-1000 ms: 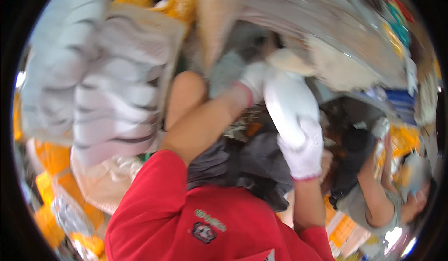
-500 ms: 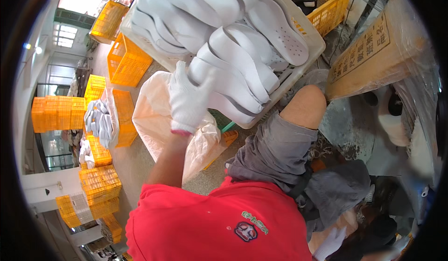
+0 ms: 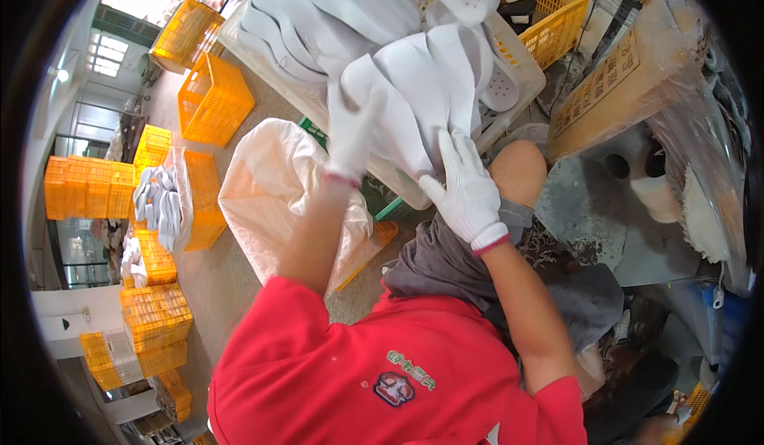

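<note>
Just past the red shirt [image 3: 334, 389], gloved right hand [image 3: 463, 194], fingers spread, touches near ends of white soles [image 3: 422, 87] stacked in pale crate [image 3: 527, 87], gloved left hand [image 3: 352, 133] at their left, grip too blurred to tell, yellow crate [image 3: 561, 27] beyond.

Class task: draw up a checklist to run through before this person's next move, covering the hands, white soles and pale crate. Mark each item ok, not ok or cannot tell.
1. Gloves on both hands: ok; left hand and right hand wear white gloves.
2. Right hand at the white soles: ok; its fingers lie at their near end.
3. Left hand's grip: cannot tell; it is blurred at the pile's left side.
4. Soles all below the rim of the pale crate: not ok; they heap above it.
5. Pale sack clear inside: cannot tell; its inside is not visible.
</note>
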Available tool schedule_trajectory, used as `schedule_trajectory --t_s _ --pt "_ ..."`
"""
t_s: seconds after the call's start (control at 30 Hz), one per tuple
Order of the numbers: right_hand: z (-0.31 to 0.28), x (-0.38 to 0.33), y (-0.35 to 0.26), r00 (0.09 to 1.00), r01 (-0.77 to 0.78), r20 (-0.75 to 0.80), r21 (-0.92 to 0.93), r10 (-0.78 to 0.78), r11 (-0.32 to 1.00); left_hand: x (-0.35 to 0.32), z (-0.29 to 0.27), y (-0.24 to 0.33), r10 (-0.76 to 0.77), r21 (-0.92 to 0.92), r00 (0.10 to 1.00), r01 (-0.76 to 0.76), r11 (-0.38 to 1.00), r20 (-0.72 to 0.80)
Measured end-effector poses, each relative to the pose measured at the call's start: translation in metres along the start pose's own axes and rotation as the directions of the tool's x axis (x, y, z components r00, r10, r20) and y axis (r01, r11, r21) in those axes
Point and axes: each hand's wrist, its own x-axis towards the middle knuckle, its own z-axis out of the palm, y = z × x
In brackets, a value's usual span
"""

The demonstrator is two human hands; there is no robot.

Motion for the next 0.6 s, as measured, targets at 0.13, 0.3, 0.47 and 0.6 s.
schedule_trajectory --t_s 0.13,0.3,0.47,0.6 --pt "-0.023 0.048 0.009 0.992 -0.127 -0.024 -0.022 0.126 0.992 -0.073 0.025 -0.002 -0.417 0.242 0.908 0.396 0.886 0.038" --pt "-0.086 0.18 0.042 0.78 -0.06 -0.624 -0.004 0.044 0.998 -0.088 -0.01 0.049 0.26 0.577 0.964 -0.246 0.779 0.061" --pt "-0.034 0.236 0.02 0.976 -0.138 -0.133 0.233 0.172 0.963 -0.07 0.007 0.04 -0.325 0.732 0.939 0.301 0.611 -0.114" --pt "-0.003 0.156 -0.012 0.957 -0.085 -0.288 -0.136 0.042 0.987 -0.054 0.027 0.025 -0.454 0.614 0.878 0.442 0.654 -0.149"
